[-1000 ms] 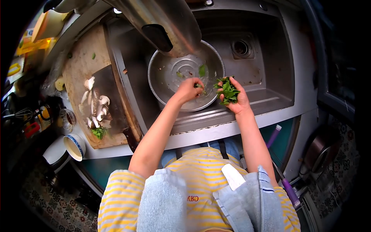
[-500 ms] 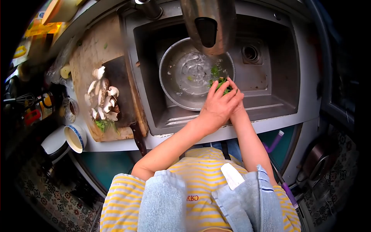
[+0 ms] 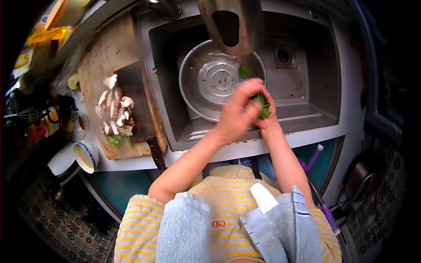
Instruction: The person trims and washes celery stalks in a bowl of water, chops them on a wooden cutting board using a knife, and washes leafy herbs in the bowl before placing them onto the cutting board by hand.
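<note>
A bunch of green leaves (image 3: 264, 106) lies in the cupped palm of my right hand (image 3: 271, 117), whose fingers curl around it. My left hand (image 3: 237, 109) is blurred by motion beside the bunch. Its fingers arch over the greens with the thumb apart, and they do not visibly grip anything. Both hands are over the front right rim of a round metal bowl (image 3: 193, 98), which stands in the sink. One loose green leaf (image 3: 243, 71) is at the bowl's right inner side, and small dark bits are on its bottom.
Above the bowl hangs a metal faucet head (image 3: 245, 39). The sink (image 3: 322, 79) has a drain (image 3: 285, 58) on the right. At left, a cutting board (image 3: 94, 61) bears sliced mushrooms (image 3: 115, 111), some greens (image 3: 118, 140) and a knife (image 3: 157, 154). A blue-rimmed bowl (image 3: 83, 155) stands at the counter's edge.
My left hand has lifted off the greens and shifted left, uncovering them in my right hand. The splashing in the bowl has stopped and its ringed bottom shows more clearly.
</note>
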